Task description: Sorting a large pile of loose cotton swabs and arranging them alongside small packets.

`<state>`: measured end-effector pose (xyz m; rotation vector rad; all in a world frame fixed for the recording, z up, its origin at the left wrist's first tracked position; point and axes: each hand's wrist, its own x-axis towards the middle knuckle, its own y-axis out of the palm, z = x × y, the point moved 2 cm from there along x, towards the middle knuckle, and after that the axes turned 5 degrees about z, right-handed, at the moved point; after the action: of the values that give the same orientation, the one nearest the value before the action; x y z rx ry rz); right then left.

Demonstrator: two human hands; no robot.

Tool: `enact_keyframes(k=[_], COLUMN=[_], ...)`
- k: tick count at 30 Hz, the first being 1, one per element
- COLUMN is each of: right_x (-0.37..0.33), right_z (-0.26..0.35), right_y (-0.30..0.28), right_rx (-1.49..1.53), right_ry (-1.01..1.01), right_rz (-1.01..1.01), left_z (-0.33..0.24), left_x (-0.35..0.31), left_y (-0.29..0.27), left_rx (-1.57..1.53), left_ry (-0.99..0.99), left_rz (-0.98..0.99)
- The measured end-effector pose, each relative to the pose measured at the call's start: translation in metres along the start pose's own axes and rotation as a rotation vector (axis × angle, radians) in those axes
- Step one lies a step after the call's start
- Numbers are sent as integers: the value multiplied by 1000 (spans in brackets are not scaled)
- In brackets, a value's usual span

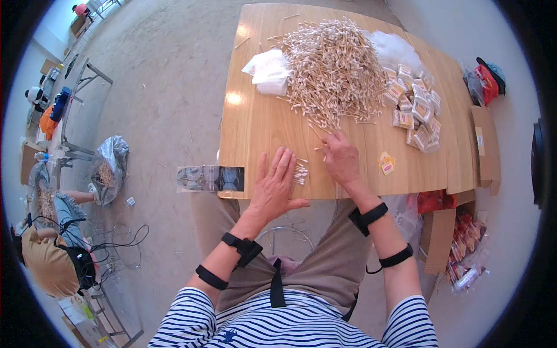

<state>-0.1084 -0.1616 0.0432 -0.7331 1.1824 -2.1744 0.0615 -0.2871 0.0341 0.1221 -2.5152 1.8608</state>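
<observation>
My left hand (274, 184) lies flat near the front edge of the wooden table (255, 127), fingers stretched out. Right beside its fingers is a small row of cotton swabs (300, 173), partly covered by the hand. My right hand (341, 156) is closed in a pinch on a few cotton swabs (317, 133) whose ends stick out to its left. Farther back rises a large heap of loose cotton swabs (339, 69). A few orange and white paper labels (386, 163) lie to the right of my right hand.
Packed swab packets (419, 107) are piled right of the heap, near clear plastic bags (397, 49). White plastic bags (270, 71) lie to its left. A cardboard box (438, 240) stands below the table's right side. Another person (55, 261) sits at far left, by a bag of swabs (109, 171).
</observation>
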Motion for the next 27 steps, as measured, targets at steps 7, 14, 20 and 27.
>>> enact_keyframes(k=[7,14,20,27], right_x=[-2,3,6,10], right_z=[-11,-18,-20,31], right_y=[-4,-1,-1,24], right_rx=[3,-103,-232,-205], right_ry=[-6,-69,-93,-123], right_rz=[56,51,-39,24], left_z=[-6,-5,-5,-4], left_x=[-4,-1,-1,0], left_y=[-3,4,3,6], left_rx=[-2,5,14,-21], left_ry=[-65,-49,-47,-42], left_rz=[-9,-21,-16,-45])
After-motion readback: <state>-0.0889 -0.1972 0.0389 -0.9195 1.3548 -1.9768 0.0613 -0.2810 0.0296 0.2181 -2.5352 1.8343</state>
